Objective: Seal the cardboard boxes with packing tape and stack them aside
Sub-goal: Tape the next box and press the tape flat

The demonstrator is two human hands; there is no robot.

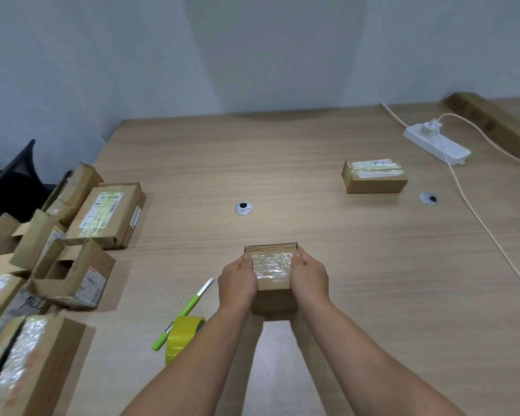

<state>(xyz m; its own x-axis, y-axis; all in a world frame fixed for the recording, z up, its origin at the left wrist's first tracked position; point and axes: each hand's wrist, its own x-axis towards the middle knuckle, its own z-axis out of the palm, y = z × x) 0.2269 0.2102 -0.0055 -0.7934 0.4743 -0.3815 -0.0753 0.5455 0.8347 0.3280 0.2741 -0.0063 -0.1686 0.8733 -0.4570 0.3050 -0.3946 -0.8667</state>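
Squarely at lower centre, the small taped box (272,267) runs lengthwise up-frame, the left hand (237,280) and right hand (309,277) gripping its opposite long sides. The sealed box (373,177) lies well apart at upper right, nearer the right hand.

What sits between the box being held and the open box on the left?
Head view: a green utility knife lies between the held box and the open box, with the yellow tape roll beside it.

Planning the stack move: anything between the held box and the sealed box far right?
Nothing visible. Left hand and right hand hold the box; only bare table lies between it and the sealed box. Cable runs farther right.
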